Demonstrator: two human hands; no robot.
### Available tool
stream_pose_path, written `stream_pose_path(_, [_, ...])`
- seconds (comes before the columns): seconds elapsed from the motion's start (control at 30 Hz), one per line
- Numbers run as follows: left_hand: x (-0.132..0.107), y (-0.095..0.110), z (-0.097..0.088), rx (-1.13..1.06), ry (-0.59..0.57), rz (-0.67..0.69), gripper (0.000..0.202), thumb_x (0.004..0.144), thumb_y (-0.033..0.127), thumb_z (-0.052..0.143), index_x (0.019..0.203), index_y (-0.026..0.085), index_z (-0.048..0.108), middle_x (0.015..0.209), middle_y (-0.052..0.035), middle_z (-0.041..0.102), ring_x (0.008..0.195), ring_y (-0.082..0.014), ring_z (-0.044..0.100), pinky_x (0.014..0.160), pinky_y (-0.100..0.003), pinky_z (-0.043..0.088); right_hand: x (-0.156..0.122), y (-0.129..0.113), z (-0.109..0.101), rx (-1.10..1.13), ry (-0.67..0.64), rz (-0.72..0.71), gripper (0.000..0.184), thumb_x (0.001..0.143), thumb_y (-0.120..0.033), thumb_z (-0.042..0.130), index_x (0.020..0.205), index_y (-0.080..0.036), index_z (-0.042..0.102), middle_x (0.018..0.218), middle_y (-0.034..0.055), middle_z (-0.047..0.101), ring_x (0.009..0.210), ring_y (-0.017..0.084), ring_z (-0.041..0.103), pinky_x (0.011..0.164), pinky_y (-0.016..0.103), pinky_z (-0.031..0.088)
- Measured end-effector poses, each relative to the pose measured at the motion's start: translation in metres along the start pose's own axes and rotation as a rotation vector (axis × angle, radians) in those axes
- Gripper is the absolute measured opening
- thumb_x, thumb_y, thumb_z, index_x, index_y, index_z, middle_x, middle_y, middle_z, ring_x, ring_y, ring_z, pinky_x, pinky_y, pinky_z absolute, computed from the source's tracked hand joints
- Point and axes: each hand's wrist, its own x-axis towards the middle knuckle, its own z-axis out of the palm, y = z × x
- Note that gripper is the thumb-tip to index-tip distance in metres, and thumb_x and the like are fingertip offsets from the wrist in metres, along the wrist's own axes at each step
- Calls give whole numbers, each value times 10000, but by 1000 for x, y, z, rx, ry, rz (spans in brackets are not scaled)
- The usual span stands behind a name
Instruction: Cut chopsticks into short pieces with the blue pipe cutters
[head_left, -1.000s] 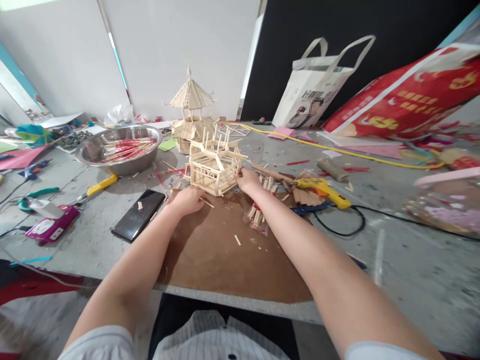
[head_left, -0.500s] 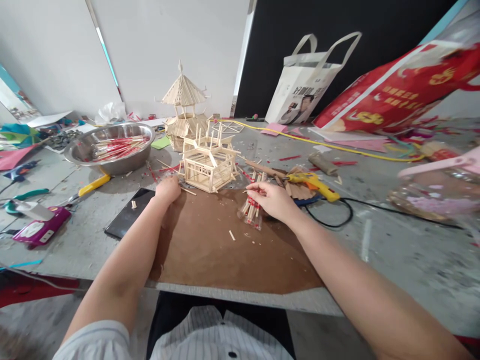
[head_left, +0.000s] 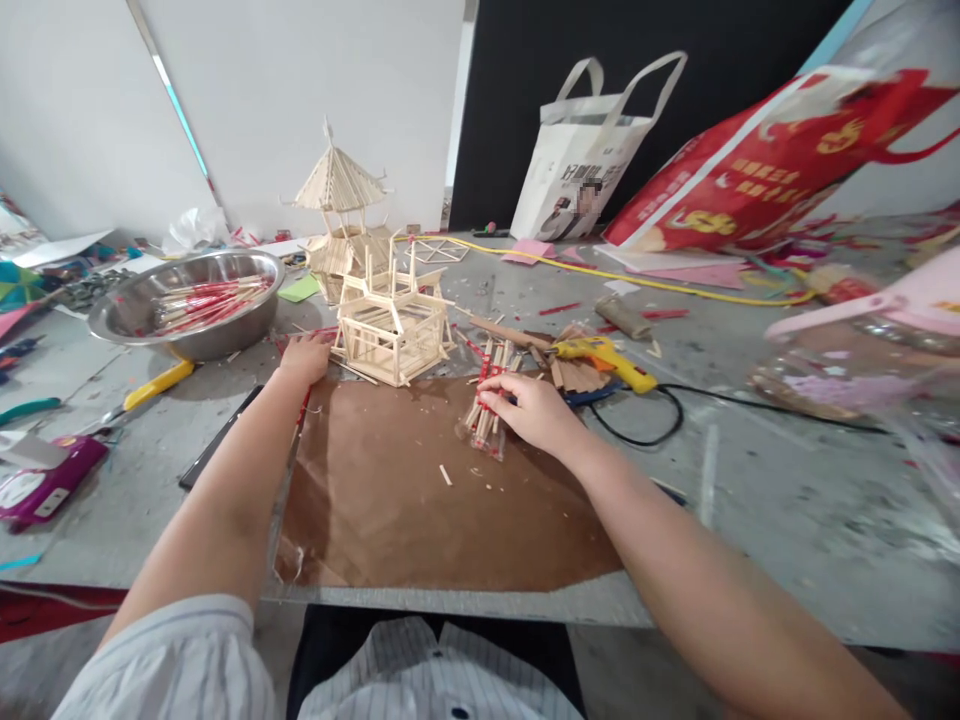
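Note:
My left hand rests on the table by the left corner of a small house frame built of thin wooden sticks. Its fingers are curled under, and what they hold, if anything, is hidden. My right hand lies on the brown sheet. Its fingertips are pinched on the red-banded sticks of a bundle in a clear packet. A loose stick lies just below the frame.
Behind the frame stands a finished stick pagoda. A steel bowl of red-banded sticks sits at the left, above a yellow-handled tool, a dark phone and a pink device. A yellow glue gun with a black cord lies right of the bundle. Bags lean at the back.
My right hand left the frame's right side and came down onto the stick bundle. My left hand slid left along the frame's base. The view swung right.

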Motion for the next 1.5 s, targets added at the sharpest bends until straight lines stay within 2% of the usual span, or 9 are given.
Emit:
stream_pose_path(0.1, [9,-6,-3,68,19,143,334,779,128,368,960,112,648,978,-178,634,1038,-287,510,889,-450,322,1,2,-2,-38,-22,-17,191,799,-258,471,856,-187,639,870,39,679,775,164,611,716,276,437])
stream_pose_path(0.2, [14,-13,-6,120,7,224,272,760,122,395,787,100,666,845,-189,649,946,-284,552,871,-436,316,1,5,-3,-62,-46,-32,208,813,-264,452,859,-185,639,891,46,674,821,175,607,755,288,429])
stream_pose_path(0.33, [18,-20,-5,170,-4,270,263,778,123,389,806,111,650,844,-173,651,892,-260,577,845,-394,326,1,9,-3,-101,-36,-37,227,825,-280,434,852,-197,643,901,48,673,830,179,609,752,289,429])
stream_pose_path(0.5, [21,-23,-3,101,10,279,233,781,116,408,830,112,636,802,-170,652,873,-240,590,852,-385,324,1,11,-2,-121,-46,-42,236,829,-282,429,852,-197,648,896,44,675,822,176,609,733,281,429])
stream_pose_path(0.67, [17,-25,-7,158,15,283,250,787,126,399,856,119,639,896,-171,644,932,-277,569,818,-398,360,1,10,-2,-139,-52,-36,240,833,-283,428,868,-198,651,923,45,675,845,182,609,739,287,428])
stream_pose_path(0.9, [12,-25,-13,117,-87,76,290,805,150,373,937,138,630,959,-156,643,936,-256,593,773,-366,437,1,8,-1,-160,-68,-39,232,835,-287,432,850,-207,649,914,40,678,841,180,611,733,283,429])
stream_pose_path(1.17, [0,-30,-10,102,-84,7,333,819,151,324,1047,161,567,1001,-168,620,921,-261,606,731,-366,465,0,8,0,-169,-76,-56,237,833,-283,428,849,-210,653,927,48,675,842,190,611,736,298,434])
stream_pose_path(1.33, [-6,-39,-13,35,-4,-138,307,822,162,324,1038,143,543,981,-164,625,902,-246,607,727,-331,457,0,8,1,-167,-73,-59,235,827,-269,430,854,-206,655,924,53,676,849,195,610,748,306,434])
stream_pose_path(1.5, [-15,-43,-26,-220,215,-273,274,857,266,349,959,133,565,928,-103,648,889,-204,594,786,-315,432,0,6,1,-176,-58,-68,230,828,-267,435,870,-192,649,923,55,675,877,199,603,764,304,430])
